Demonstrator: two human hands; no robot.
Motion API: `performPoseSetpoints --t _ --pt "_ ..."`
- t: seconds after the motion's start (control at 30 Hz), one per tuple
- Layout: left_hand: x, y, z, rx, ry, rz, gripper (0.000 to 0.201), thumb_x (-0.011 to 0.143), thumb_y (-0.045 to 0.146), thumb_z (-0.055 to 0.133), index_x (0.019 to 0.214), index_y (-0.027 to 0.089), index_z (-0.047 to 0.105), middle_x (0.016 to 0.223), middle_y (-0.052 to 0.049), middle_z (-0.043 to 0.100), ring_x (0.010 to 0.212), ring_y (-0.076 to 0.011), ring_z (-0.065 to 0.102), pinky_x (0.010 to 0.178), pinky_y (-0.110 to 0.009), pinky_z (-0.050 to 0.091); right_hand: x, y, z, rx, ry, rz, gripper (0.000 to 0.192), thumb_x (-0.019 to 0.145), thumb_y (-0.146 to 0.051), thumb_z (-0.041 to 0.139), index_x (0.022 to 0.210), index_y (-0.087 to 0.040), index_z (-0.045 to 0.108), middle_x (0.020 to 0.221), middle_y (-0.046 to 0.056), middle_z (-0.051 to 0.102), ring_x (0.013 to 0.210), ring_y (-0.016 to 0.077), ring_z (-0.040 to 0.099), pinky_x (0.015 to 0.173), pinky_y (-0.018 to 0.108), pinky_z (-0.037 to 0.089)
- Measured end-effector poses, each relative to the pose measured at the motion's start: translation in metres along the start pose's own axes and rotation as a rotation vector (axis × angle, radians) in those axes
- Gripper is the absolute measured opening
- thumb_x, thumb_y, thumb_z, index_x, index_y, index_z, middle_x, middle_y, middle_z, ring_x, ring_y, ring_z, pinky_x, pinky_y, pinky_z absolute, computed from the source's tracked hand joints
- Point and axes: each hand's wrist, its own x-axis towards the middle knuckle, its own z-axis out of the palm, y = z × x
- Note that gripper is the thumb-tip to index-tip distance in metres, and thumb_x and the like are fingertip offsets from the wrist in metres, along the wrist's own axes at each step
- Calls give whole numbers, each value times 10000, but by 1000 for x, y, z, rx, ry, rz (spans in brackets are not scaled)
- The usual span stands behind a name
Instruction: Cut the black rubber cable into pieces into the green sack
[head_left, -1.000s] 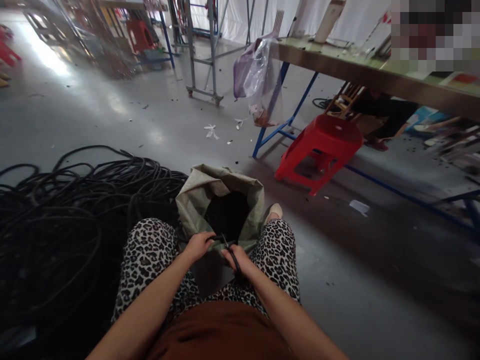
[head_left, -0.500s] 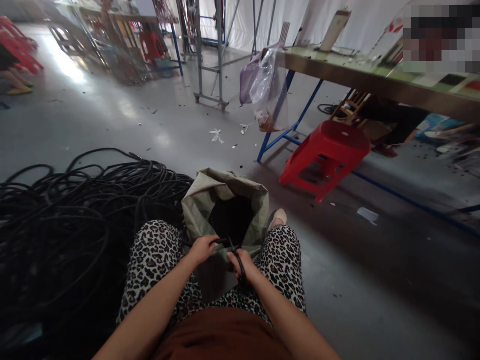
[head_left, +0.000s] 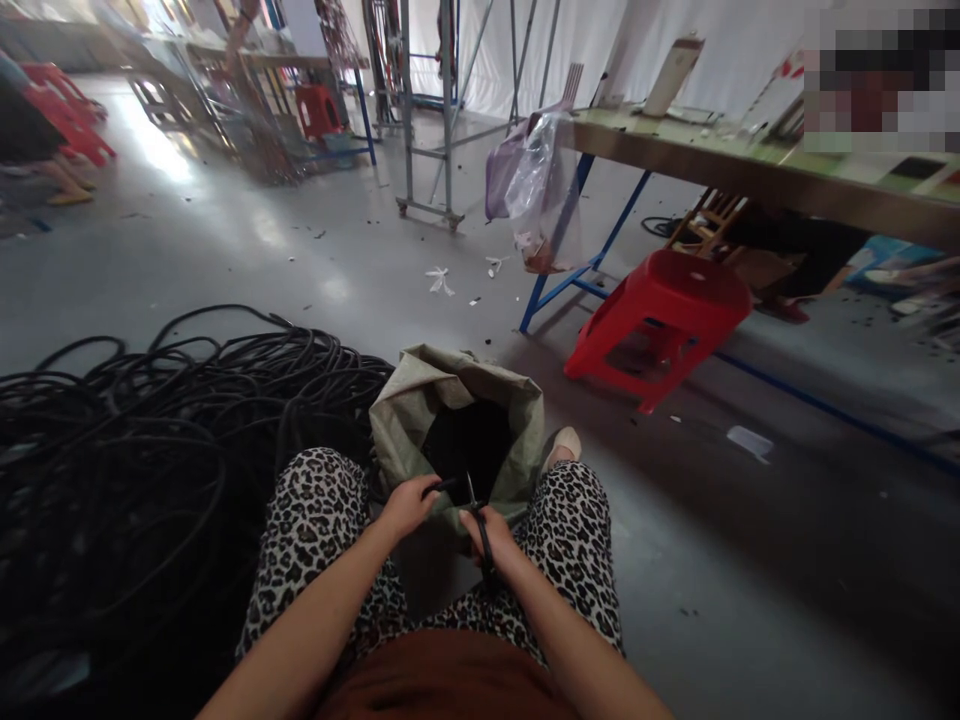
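Left hand (head_left: 409, 503) closes on the end of a black cable (head_left: 444, 485) at the mouth of the green sack (head_left: 457, 385), which stands open between the person's knees. Right hand (head_left: 487, 528) grips black scissors (head_left: 474, 500), blades pointing up at the cable just beside the left fingers. Compared with a second ago, both hands sit slightly nearer the sack's opening and the blades have risen to meet the cable, which suggests a cut is being made so that the piece drops into the sack. The cable heap (head_left: 150, 440) lies on the floor at the person's left. A red stool (head_left: 664, 310) stands near the worktop (head_left: 750, 165) beyond.
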Motion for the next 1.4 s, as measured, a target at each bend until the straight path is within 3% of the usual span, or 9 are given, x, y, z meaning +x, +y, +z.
performPoseSetpoints --t 0.27,0.6,0.83,1.1,1.4 --pt "0 0 -1 -48 109 -46 266 810 294 515 1054 200 565 975 -44 663 931 -182 606 819 -308 466 -6 -3 3 60 5 -23 393 833 -501 521 1014 -153 521 462 -74 460 311 83 450 337 168 360" --pt "4 -2 2 -43 199 110 196 768 222 534 954 187 586 957 -38 606 919 -166 566 843 -320 468 -3 -1 6 71 -3 -105 366 824 -473 542 983 -146 497 480 -66 466 319 99 455 321 182 343" --pt "6 -6 1 -83 251 91 216 805 271 529 990 191 607 972 -45 628 939 -176 582 873 -346 472 -5 1 6 81 -43 -102 369 835 -479 526 1005 -153 500 499 -61 477 339 92 460 339 177 343" --pt "3 3 -3 -112 223 108 201 800 260 543 963 192 638 954 -48 653 923 -176 598 870 -339 473 -14 -6 4 78 -148 -101 436 813 -517 548 1045 -151 499 544 -58 497 374 79 477 373 169 362" --pt "-2 12 -5 -120 95 130 214 797 219 540 984 208 641 961 -42 643 929 -165 581 882 -327 456 -10 -5 6 96 -138 -77 425 840 -504 506 1060 -141 492 548 -49 504 384 96 497 387 188 393"
